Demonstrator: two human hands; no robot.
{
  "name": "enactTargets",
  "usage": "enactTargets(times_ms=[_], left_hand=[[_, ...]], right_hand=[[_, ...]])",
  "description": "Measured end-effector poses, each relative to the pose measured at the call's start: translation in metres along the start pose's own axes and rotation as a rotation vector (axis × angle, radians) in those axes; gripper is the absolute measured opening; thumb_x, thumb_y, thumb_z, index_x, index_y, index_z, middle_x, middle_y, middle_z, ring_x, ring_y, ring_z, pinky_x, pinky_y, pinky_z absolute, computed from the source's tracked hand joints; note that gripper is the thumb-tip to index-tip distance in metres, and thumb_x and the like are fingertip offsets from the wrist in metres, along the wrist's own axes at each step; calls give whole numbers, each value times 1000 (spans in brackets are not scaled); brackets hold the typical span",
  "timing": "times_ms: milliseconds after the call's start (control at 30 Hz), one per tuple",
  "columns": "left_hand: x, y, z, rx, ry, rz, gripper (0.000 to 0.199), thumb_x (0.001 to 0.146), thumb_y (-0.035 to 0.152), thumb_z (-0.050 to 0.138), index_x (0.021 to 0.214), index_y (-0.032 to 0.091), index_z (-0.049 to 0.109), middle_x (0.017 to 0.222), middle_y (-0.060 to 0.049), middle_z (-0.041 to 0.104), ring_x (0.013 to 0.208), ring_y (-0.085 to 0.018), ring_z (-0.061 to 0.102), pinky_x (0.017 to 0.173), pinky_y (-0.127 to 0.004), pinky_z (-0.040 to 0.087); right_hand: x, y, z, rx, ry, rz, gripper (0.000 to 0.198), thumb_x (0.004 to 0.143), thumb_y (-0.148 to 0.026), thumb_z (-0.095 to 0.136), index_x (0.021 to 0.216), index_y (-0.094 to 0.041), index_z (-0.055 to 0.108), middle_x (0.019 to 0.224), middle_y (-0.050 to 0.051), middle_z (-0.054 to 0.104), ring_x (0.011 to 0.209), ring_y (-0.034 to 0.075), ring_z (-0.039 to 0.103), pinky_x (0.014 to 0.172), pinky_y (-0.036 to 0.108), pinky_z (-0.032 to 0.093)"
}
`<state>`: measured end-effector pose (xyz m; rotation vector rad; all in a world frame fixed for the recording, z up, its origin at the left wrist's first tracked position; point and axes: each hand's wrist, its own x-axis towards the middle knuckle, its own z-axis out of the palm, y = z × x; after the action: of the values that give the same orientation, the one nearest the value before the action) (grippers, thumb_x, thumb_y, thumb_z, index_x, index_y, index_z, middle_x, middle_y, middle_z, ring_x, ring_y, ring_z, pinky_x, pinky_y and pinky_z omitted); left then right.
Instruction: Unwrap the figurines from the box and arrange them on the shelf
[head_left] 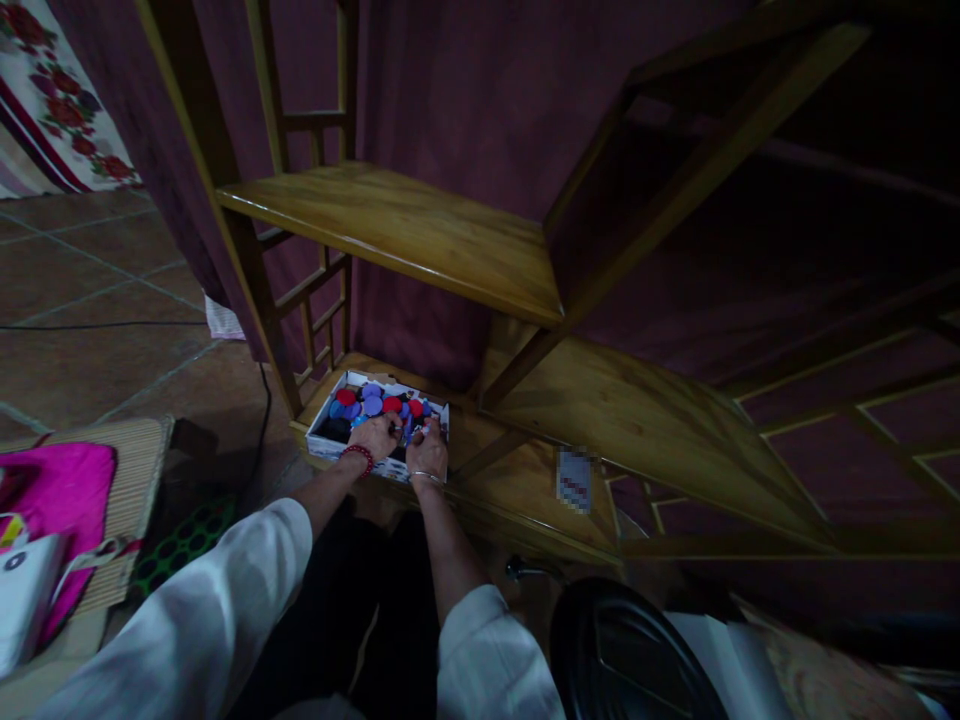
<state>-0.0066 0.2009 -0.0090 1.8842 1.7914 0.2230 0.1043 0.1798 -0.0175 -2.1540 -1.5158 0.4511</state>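
Observation:
A shallow white cardboard box [321, 447] sits on the low wooden shelf. Inside it lie several round pieces like bottle caps, among them a red disc [345, 397] and a violet-blue disc [373, 406], with darker pieces around them. My left hand [373, 437], with a red bead bracelet at the wrist, reaches over the box's near wall; its fingers are pinched near a small dark piece too unclear to name. Beside it my right hand [427, 452], wearing a thin bangle, is in the box's right end, fingers bent round something small and pale.
Wooden shelving surrounds the box, with an upper shelf board [420, 225] overhead and a diagonal beam to the right. A blurred pale packet [575, 480] is on the lower shelf. A black rounded seat [634, 650] stands lower right; a pink cloth [75, 500] lies left.

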Motion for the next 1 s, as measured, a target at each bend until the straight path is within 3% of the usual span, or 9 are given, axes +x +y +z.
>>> enactTargets(times_ms=[200,333,567,767,1000], left_hand=[[-2,-2,1,-127,50,8,25,80,43,46,96,27,57,87,3,67,82,-15,61,69,-24,43],[2,-8,8,-185,71,42,17,77,34,50,91,25,56,84,3,65,80,-14,60,68,-24,42],[6,-14,9,-224,75,41,46,74,21,49,120,22,47,95,-1,64,85,-14,60,77,-24,43],[5,-14,8,-175,30,77,34,75,16,45,103,25,62,99,1,66,86,-14,60,79,-23,44],[9,-15,14,-183,17,63,40,76,17,48,115,21,56,99,-1,67,89,-13,60,78,-20,44]], right_hand=[[-1,0,-1,17,7,-4,34,81,-15,42,113,-17,51,98,9,66,88,18,63,76,25,45],[-2,-2,-4,43,20,0,34,81,-15,40,113,-16,52,99,10,66,89,18,62,77,25,45],[-6,-1,-7,120,62,9,39,81,-19,40,120,-17,46,102,8,65,89,19,62,79,26,44],[-7,0,-7,136,46,26,39,82,-20,39,120,-17,46,102,9,64,90,19,61,80,26,44],[-9,-1,-8,116,52,0,38,83,-19,38,120,-19,44,108,8,62,93,19,61,80,25,44]])
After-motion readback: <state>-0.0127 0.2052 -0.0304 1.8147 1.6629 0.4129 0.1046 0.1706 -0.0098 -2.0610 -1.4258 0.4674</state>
